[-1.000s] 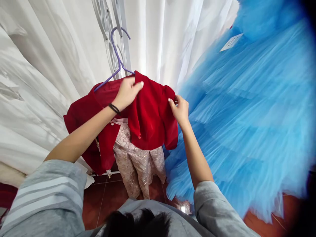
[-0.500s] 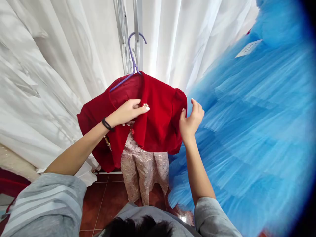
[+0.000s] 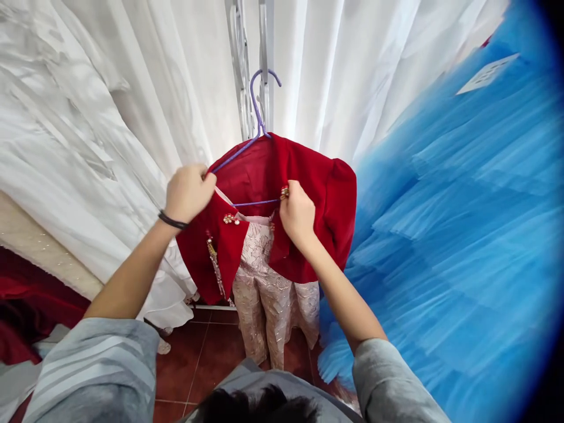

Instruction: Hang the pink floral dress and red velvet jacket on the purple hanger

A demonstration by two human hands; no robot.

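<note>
Red jacket (image 3: 328,211) cloth lies under the fingers of both hands, its front spread apart as it hangs on a purple hanger (image 3: 257,108). The left hand (image 3: 187,192) is curled closed on the jacket's edge at the left end of the hanger; it is a little blurred, and I cannot tell whether the fingers have the hanger's arm as well. The right hand (image 3: 298,214) is folded tight, thumb uppermost, pinching the opposite front edge right at a beaded clasp (image 3: 284,192). That clasp could come loose, I judge, if the pull falls on the beads instead of the cloth.

Just right of the left hand, a second beaded ornament (image 3: 229,219) sits on the other front panel, with a beaded tassel (image 3: 214,263) hanging below, which might snag on a passing finger. The hanger's lower bar crosses the opening, and a pale brocade garment (image 3: 262,273) shows beneath. Uneven tugging could slide the shoulder off the hanger's left end, or unseat the hook at the metal rack (image 3: 263,41); how securely it sits there is unclear.

Farther out, white drapery (image 3: 321,64) hangs behind, and a blue tulle dress (image 3: 445,205) fills the right side.
</note>
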